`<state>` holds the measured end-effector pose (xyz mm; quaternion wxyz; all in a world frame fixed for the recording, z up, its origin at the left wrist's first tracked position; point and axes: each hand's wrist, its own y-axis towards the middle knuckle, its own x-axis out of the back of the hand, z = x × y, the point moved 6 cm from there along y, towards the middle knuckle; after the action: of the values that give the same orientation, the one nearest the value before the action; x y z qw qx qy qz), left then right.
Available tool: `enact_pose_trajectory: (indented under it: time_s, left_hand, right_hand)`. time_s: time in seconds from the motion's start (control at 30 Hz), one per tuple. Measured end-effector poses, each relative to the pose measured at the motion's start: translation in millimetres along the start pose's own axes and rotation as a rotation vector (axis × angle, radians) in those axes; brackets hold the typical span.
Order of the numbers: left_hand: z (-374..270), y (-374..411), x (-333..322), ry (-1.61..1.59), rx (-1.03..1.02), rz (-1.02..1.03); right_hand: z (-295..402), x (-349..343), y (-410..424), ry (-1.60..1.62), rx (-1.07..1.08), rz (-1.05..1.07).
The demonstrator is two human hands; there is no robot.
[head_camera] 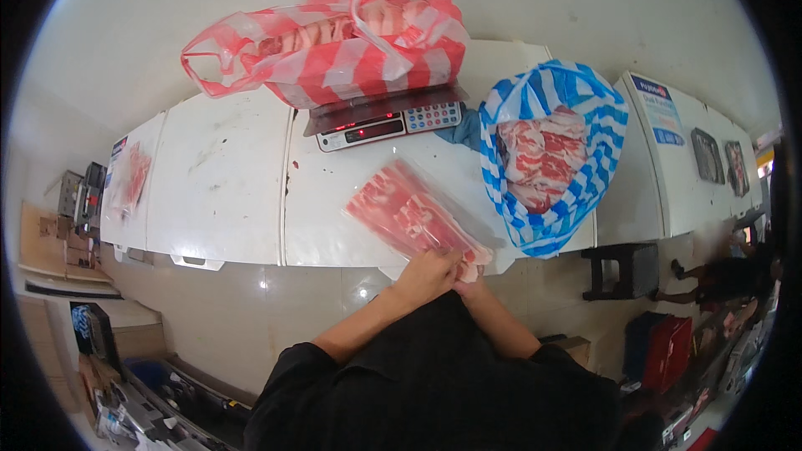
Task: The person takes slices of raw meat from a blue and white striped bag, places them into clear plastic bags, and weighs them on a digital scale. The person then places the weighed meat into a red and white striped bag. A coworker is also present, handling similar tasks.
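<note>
A clear plastic bag of sliced raw meat [413, 210] lies slantwise, its near end at the front edge of a white chest freezer lid [332, 244]. My left hand [431, 272] grips that near end, fingers curled over the plastic. Just to its right, my right hand [470, 285] holds the same end from below, mostly hidden by the meat and my left hand. Beyond the bag stands a digital weighing scale [382, 128] with lit red digits. On the scale's pan rests a red-and-white striped plastic bag [369, 72] with pale meat pieces inside.
A blue-and-white striped bag [501, 191] of sliced meat stands open at right, beside a blue-grey cloth [460, 133]. Two black trays [708, 155] lie farther right. Another packed meat bag [133, 178] is at far left. A black stool [626, 272] and a person [733, 279] are at right.
</note>
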<state>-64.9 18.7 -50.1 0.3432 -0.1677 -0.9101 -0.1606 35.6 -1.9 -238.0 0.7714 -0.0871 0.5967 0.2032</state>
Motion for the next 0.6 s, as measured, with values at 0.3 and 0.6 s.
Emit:
enact_pose_trajectory:
  time_s: [0.3, 0.6]
  left_hand:
    - [1, 4, 26, -0.152, -0.05, -0.001]
    - [71, 20, 78, -0.528, 0.15, -0.002]
  right_hand:
    - [-26, -27, 69, -0.065, -0.07, -0.061]
    - [-26, -66, 124, -0.13, -0.092, -0.168]
